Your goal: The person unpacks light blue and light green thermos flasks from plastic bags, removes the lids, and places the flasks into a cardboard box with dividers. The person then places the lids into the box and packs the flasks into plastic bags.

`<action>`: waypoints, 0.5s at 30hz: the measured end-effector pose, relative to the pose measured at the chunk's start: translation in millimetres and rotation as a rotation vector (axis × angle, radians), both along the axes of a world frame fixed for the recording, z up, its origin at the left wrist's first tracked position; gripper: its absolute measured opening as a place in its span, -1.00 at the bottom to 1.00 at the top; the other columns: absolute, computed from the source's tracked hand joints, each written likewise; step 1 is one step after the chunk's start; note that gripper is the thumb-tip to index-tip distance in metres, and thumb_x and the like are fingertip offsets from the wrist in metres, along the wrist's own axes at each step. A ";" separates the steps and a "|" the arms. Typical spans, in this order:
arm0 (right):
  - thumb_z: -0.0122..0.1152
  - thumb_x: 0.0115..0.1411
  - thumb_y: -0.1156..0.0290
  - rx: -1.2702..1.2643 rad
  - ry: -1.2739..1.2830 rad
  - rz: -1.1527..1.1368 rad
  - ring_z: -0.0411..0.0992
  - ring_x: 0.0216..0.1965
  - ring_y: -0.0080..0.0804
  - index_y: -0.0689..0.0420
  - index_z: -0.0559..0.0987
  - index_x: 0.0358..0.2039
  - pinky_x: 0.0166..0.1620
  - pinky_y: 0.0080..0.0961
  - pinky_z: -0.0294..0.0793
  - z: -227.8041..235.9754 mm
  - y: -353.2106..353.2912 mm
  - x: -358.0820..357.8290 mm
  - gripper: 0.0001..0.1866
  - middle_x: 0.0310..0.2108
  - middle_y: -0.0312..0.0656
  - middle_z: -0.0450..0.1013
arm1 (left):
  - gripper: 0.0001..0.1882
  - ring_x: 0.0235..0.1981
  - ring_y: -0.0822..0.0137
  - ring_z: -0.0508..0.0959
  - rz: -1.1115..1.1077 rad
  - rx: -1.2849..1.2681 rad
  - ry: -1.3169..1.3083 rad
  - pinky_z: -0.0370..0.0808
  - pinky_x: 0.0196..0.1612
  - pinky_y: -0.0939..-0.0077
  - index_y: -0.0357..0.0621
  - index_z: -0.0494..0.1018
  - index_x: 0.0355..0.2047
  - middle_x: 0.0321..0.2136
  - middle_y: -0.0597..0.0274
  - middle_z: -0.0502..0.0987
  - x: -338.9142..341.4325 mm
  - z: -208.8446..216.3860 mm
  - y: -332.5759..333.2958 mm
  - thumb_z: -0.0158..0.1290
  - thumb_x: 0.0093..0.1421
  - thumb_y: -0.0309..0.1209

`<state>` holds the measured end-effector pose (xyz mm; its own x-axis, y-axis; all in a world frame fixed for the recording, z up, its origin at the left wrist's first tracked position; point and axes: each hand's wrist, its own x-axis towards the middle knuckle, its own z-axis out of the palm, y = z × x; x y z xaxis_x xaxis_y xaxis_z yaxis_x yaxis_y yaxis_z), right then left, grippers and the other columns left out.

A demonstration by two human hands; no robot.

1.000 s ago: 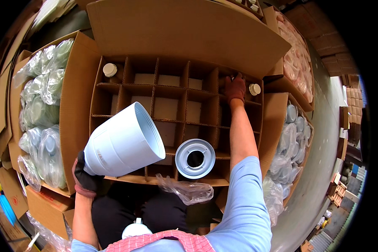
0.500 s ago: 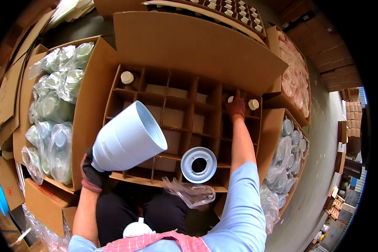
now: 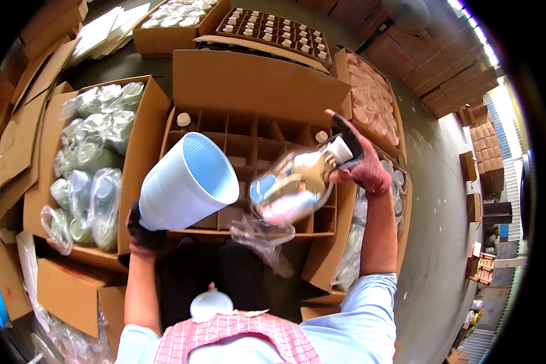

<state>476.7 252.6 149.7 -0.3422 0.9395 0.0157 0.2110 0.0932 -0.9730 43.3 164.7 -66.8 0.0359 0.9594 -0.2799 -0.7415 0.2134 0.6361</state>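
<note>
In my dark-gloved left hand (image 3: 144, 232) is a large light-blue plastic cup-shaped container (image 3: 179, 189), tilted with its wide mouth up and to the right. My red-gloved right hand (image 3: 370, 168) grips a bottle (image 3: 306, 176) near its white cap. The bottle is slanted and smeared by motion, its body a mix of tan, blue and pink. Both are above an open divided carton (image 3: 255, 79) with cardboard cells. One white-capped bottle (image 3: 183, 119) stands in its far left corner, another (image 3: 321, 136) at the right. Crumpled clear plastic (image 3: 264, 233) hangs over the near edge.
Left of me stands a carton (image 3: 147, 121) of plastic-wrapped greenish and blue containers. On the right are a carton of pink wrapped pieces (image 3: 373, 97) and one of wrapped grey pieces (image 3: 352, 255). Beyond the divided carton is a box of white-capped bottles (image 3: 273, 30). A pale round object (image 3: 211, 303) is at my lap.
My right hand has lifted a bottle out of the carton's right side and brought it up and nearer. The blue ring-shaped part no longer shows clearly. The view has shifted.
</note>
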 end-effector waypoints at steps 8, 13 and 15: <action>0.58 -0.38 0.16 -0.210 0.396 0.358 0.20 0.13 -0.46 0.23 0.18 0.20 0.13 -0.49 0.20 -19.8 -142.2 -116.1 0.13 0.16 -0.21 0.22 | -0.18 0.04 0.16 0.37 -0.249 0.265 0.127 0.27 0.10 0.28 -0.32 0.20 0.13 0.04 0.02 0.35 -42.8 96.8 -55.0 -0.09 0.03 0.10; 0.22 -0.05 0.60 -0.450 0.351 0.005 0.28 -0.40 -0.67 0.24 0.31 0.09 -0.25 -0.74 0.36 -13.6 -207.3 -181.1 -0.38 -0.20 -0.28 0.39 | -0.08 0.03 0.17 0.37 -0.274 0.325 0.174 0.27 0.10 0.32 -0.34 0.15 0.15 0.04 0.02 0.34 -58.5 109.9 -104.8 -0.10 -0.03 0.18; 0.17 -0.02 0.63 -0.289 0.351 0.016 0.31 -0.48 -0.65 0.24 0.34 0.05 -0.33 -0.74 0.38 -25.8 -218.5 -190.2 -0.45 -0.34 -0.29 0.44 | -0.08 0.03 0.18 0.37 -0.299 0.250 0.066 0.27 0.10 0.32 -0.34 0.16 0.14 0.05 0.03 0.34 -62.8 112.5 -125.1 -0.09 -0.04 0.19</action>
